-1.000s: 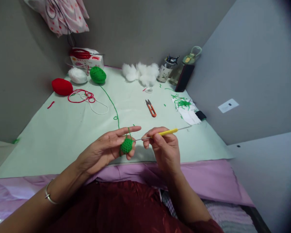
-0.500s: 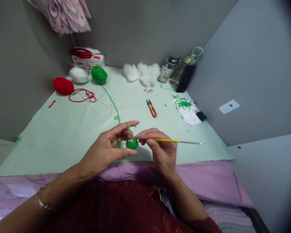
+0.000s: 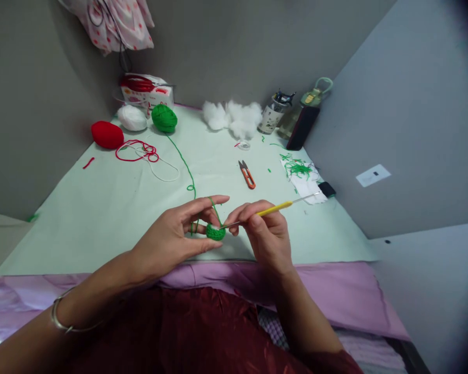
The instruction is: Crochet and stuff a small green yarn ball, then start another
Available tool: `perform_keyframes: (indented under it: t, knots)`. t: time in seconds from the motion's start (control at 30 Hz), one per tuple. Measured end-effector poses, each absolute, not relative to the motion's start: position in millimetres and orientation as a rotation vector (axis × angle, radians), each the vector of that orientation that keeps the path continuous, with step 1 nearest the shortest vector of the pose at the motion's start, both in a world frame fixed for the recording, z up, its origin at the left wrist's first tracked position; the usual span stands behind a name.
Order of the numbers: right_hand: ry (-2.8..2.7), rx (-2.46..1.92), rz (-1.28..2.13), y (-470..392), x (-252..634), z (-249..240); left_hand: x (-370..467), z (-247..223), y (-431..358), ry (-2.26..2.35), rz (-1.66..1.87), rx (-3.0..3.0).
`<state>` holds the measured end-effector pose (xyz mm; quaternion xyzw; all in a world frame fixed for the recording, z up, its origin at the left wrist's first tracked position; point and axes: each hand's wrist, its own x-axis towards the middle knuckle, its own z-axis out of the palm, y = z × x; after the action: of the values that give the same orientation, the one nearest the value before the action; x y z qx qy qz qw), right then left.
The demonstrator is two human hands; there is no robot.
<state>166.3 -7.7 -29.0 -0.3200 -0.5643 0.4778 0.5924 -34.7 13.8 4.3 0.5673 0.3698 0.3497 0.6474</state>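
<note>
Between thumb and fingers, my left hand [image 3: 175, 231] grips a small round green crochet piece [image 3: 216, 232] with white stuffing showing at its top. Green yarn [image 3: 184, 160] runs from the green yarn ball [image 3: 164, 118] to this hand, wraps a finger and passes over the raised index finger down to the piece. My right hand [image 3: 267, 231] is closed around a crochet hook [image 3: 275, 209] with a yellow handle. The hook's left tip meets the upper edge of the piece; its other metal end points up and to the right.
Behind my hands lie orange thread snips [image 3: 247, 174] and white stuffing [image 3: 234, 118]. A red yarn ball [image 3: 107, 135] and a white yarn ball [image 3: 132, 118] sit at left. Green scraps [image 3: 298, 168] on white paper, a pen cup [image 3: 272, 115] and a bottle [image 3: 296, 117] stand at right.
The hook has tilted, its outer end rising, and its inner tip now reaches the crochet piece's top edge. My right hand has turned slightly with it. The whole view has shifted a little.
</note>
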Motion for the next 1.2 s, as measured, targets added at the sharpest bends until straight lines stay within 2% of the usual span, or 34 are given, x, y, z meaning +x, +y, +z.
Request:
perform_keyframes:
  t: [0.4,0.63,0.8,1.07,1.2]
  knots:
    - [-1.387,-0.656,1.221,-2,178,-31,-37,5,18,0.821,0.706,1.281]
    - [-1.484,-0.749,1.086,-9,177,-22,-37,3,20,0.866,0.709,1.354]
    - [-1.732,-0.844,0.747,-15,172,-15,-39,2,22,0.926,0.695,1.444]
    - [-2.083,-0.886,-0.188,-23,157,-25,-30,-6,18,0.942,0.845,1.312]
    - [-2.014,-0.865,-0.313,-24,153,-31,-28,-8,10,0.934,0.978,1.262]
